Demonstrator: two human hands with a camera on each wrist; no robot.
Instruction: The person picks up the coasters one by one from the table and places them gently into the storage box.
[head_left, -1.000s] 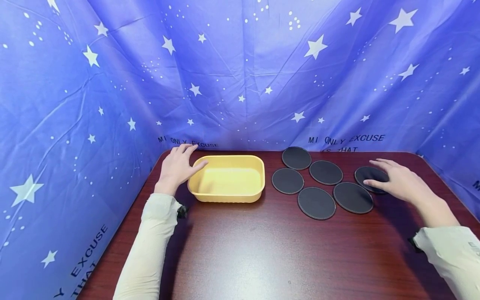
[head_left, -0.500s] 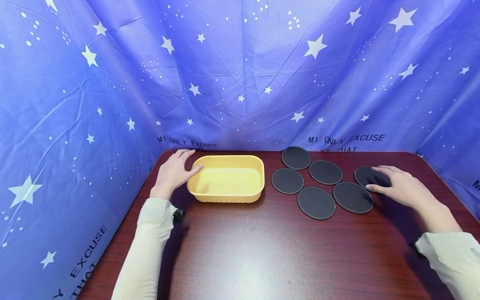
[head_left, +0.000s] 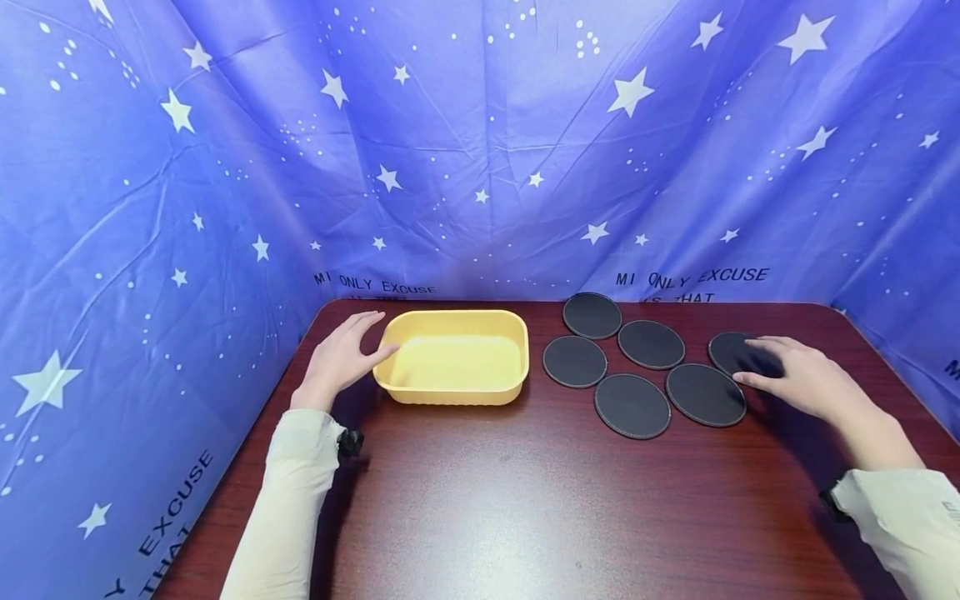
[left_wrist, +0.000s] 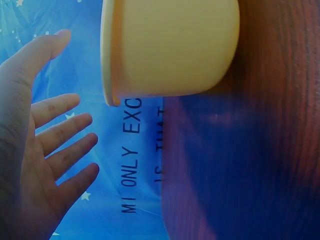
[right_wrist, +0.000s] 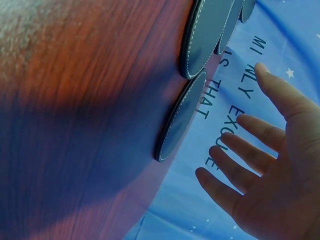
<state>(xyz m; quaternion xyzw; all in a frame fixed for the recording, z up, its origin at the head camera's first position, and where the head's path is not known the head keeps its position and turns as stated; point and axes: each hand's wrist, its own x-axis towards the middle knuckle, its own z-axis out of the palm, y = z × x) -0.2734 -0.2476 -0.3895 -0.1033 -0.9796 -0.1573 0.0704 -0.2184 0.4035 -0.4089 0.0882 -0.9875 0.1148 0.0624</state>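
Note:
A yellow rectangular tub (head_left: pixel 452 397) with rounded corners sits toward the back left of the table. My left hand (head_left: pixel 341 362) is at its left end, fingers spread, the thumb overlapping the rim in the head view. In the left wrist view that hand (left_wrist: pixel 60 145) holds nothing, and a gap shows between it and the tub (left_wrist: pixel 175 47). Over the rightmost black round coaster (head_left: pixel 731 348) hovers my right hand (head_left: pixel 813 379), covering part of it. The right wrist view shows the hand (right_wrist: pixel 265 160) with relaxed fingers apart from the stitched coaster (right_wrist: pixel 181 117).
Several more black coasters lie flat between the tub and my right hand, among them a front one (head_left: pixel 633 406) and a back one (head_left: pixel 592 316). A blue star-print curtain (head_left: pixel 487 150) hangs behind and beside the dark red wooden table (head_left: pixel 525 500).
My left hand has moved left and slightly toward me, away from the tub's middle. The right hand has lowered a little over the rightmost coaster. Tub and coasters stay put.

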